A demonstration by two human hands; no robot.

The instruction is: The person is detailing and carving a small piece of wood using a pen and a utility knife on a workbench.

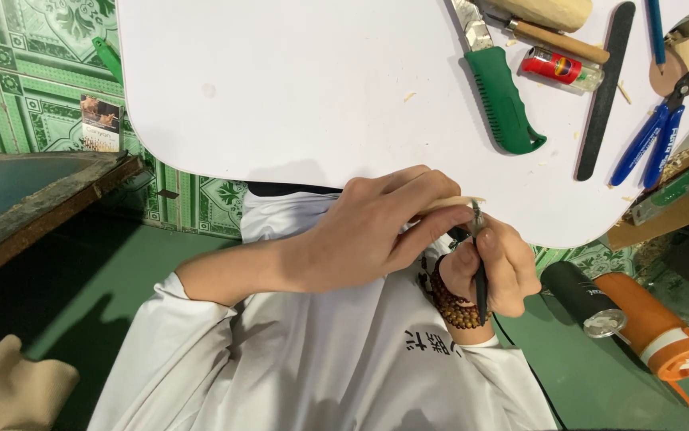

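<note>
— Both hands were busy at the near edge of the white counter in the head view, weren't they?

— Yes. The left hand was closed round a thin pale wooden stick, pinching it between thumb and fingers so that only its tip poked out to the right. The right hand was clamped on a slim dark carving tool, gripped low like a pen, with the metal tip touching the stick's end.

— Why so close to the body?

— It looked like a bracing hold: the two hands were pressed together just below the counter's rim, over the lap, which would steady a fine cut. A string of brown beads sat on the right wrist.

— And the rest of the kit?

— Laid out well apart from the hands, on the far right of the counter, seemingly within reach: a green-handled knife, a red lighter, a long black file and blue-handled pliers. Pale chips were scattered among them, likely shavings.

— Anything off the counter?

— An orange flask and a black cylinder lay on the green floor to the right, beside the person's white sleeve.
</note>
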